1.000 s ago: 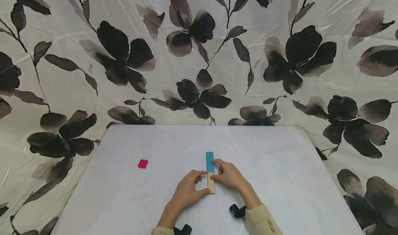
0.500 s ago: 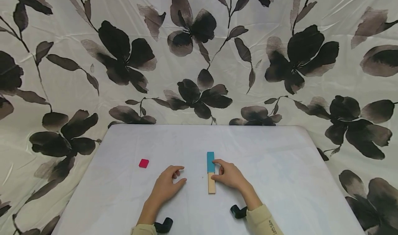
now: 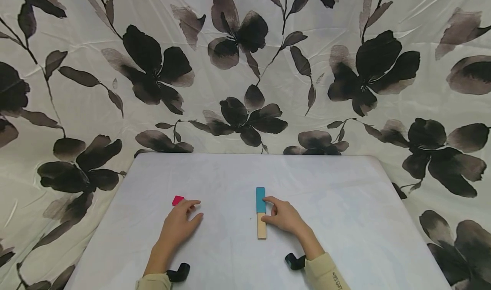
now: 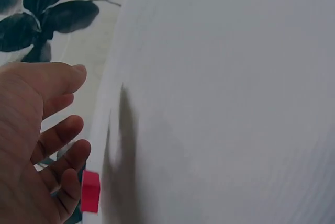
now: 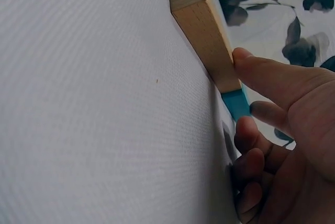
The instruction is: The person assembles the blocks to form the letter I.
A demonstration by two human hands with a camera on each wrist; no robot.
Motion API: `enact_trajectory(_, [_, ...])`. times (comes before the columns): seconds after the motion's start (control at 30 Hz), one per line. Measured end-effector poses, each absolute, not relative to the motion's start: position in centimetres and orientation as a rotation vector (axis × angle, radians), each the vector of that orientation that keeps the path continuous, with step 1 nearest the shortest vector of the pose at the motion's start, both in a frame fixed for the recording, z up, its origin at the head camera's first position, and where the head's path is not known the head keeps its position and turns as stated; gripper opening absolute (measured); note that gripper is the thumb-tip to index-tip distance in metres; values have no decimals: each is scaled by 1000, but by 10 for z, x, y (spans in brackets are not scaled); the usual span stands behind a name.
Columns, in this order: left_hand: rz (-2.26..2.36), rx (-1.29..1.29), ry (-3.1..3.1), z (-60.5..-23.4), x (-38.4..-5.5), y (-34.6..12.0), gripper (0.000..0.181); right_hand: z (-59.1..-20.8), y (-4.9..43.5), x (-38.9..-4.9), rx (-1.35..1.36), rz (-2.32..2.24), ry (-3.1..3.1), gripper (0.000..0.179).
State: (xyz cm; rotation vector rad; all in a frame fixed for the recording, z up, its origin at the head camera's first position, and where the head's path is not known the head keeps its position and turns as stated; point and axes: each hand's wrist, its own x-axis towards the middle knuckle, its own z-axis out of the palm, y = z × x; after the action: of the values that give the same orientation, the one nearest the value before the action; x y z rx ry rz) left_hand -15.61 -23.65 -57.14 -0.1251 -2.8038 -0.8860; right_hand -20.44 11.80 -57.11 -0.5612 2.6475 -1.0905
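A long block lies on the white table, its far half blue and its near half plain wood. My right hand rests against its right side, with thumb and index tips touching it. In the right wrist view the wooden end is marked 49, and the thumb presses where wood meets blue. My left hand lies relaxed on the table, holding nothing, its fingertips just right of a small red block. The left wrist view shows the red block beside the loose fingers.
A pale cloth with dark flowers hangs behind the table and drapes past both sides. Black camera straps sit on both wrists. The table's left edge runs close to the red block.
My left hand let go of the long block and slid left across the table to the red block. The right hand stayed against the long block.
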Motion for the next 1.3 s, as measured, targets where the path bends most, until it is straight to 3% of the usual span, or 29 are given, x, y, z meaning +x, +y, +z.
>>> enact_trajectory(0.57, [-833,6,-2772,-571,-163,-283,35,-574,119,-206,-559,-1071,2655,59])
enact_trajectory(1.3, [-901,163,-2796,-587,-173,-310,47,-575,119,-207,-566,-1080,2648,59])
